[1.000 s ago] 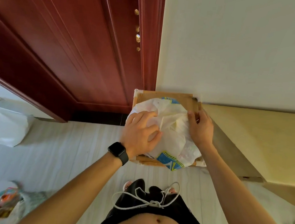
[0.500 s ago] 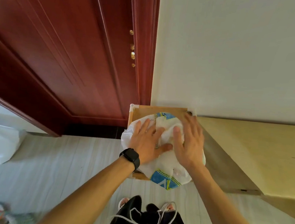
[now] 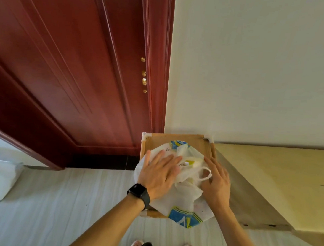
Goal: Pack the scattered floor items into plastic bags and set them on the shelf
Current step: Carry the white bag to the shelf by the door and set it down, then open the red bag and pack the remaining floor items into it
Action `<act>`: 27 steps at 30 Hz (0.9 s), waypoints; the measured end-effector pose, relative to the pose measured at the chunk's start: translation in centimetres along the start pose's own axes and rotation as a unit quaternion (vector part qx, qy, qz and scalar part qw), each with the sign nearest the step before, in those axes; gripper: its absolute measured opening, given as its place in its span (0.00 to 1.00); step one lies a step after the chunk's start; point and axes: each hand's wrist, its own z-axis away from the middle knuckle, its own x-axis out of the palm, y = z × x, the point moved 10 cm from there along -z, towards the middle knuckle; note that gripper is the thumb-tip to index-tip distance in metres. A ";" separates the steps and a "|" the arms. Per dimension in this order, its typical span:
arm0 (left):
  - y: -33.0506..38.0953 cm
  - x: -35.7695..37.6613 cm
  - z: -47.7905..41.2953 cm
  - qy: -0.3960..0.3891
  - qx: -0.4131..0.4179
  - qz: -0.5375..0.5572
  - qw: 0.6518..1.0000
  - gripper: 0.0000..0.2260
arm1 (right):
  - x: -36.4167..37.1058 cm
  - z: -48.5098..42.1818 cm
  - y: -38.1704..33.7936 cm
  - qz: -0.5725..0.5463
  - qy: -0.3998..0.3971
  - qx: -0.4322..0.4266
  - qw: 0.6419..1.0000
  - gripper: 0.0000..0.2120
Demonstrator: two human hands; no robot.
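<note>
No words, numbers or brand names can be read. The white plastic bag [image 3: 185,200] carries blue and yellow printed patches [image 3: 184,218] at its near and far edges, but the crumpled film leaves any lettering illegible. A small round mark [image 3: 167,149] beside the far patch is too tiny to make out.

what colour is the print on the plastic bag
Blue with yellow stripes on the white plastic bag, clearest in the head view at its near corner.
</note>
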 end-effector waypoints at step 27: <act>5.6 -8.1 -4.1 -0.025 0.079 -0.007 0.997 0.25 | -8.9 4.3 -3.6 -0.036 0.081 -0.020 0.996 0.20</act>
